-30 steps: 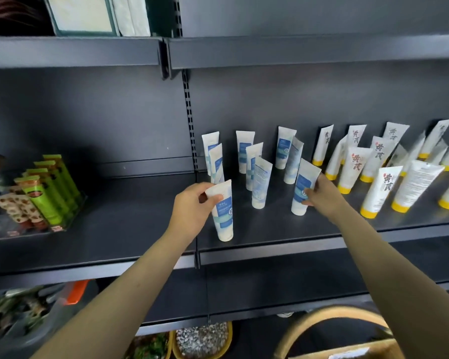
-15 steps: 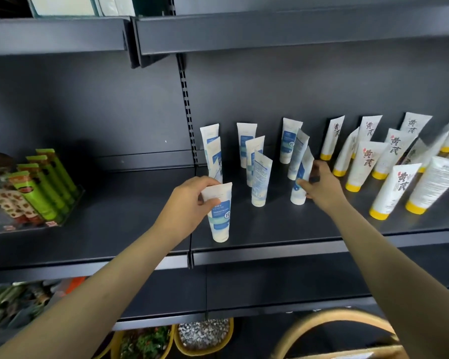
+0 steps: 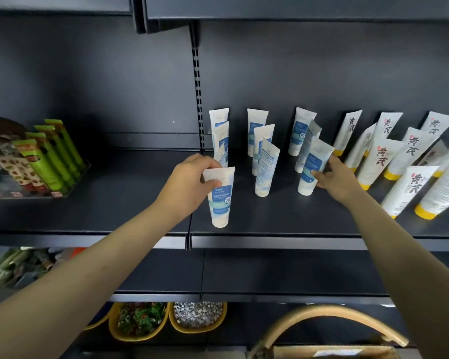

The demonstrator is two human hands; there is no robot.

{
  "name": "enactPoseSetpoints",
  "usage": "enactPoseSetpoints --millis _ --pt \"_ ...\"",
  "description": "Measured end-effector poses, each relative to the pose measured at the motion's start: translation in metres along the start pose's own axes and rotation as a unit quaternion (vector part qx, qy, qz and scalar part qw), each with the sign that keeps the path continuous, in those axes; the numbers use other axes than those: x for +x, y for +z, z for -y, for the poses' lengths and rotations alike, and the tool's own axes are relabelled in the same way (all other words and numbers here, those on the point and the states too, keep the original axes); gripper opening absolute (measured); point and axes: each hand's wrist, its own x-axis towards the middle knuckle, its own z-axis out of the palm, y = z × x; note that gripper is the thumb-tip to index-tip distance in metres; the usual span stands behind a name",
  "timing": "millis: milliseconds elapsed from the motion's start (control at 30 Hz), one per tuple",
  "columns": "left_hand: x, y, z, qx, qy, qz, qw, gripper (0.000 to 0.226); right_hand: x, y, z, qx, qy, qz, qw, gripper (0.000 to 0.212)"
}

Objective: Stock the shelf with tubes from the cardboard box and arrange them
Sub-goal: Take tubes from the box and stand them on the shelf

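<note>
Several white-and-blue tubes stand cap down in three short rows on the dark shelf [image 3: 283,221]. My left hand [image 3: 186,183] grips the crimped top of the front-left tube [image 3: 220,200], which stands upright near the shelf's front edge. My right hand [image 3: 332,177] holds the front-right tube [image 3: 312,169] by its lower side; that tube tilts to the right. A middle tube [image 3: 265,170] stands free between the two hands. A corner of the cardboard box [image 3: 329,352] shows at the bottom edge.
White tubes with yellow caps [image 3: 379,161] lean in rows to the right. Green packs [image 3: 47,156] sit in a clear tray at the left. A curved basket handle [image 3: 329,321] and yellow bowls [image 3: 140,321] lie below. A slotted upright [image 3: 197,94] splits the shelf back.
The view has shifted a little. My right hand has kept hold of the front-right tube, whose tilt has changed. My left hand stays on the front-left tube.
</note>
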Motion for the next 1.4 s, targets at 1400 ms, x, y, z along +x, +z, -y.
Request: enactPoseSetpoints --millis 1400 --pt "-0.131 -0.076 -0.073 0.081 0.204 0.181 0.959 0.054 -0.314 -0.045 0.195 -0.329 0.103 0.111 0.932 0.070"
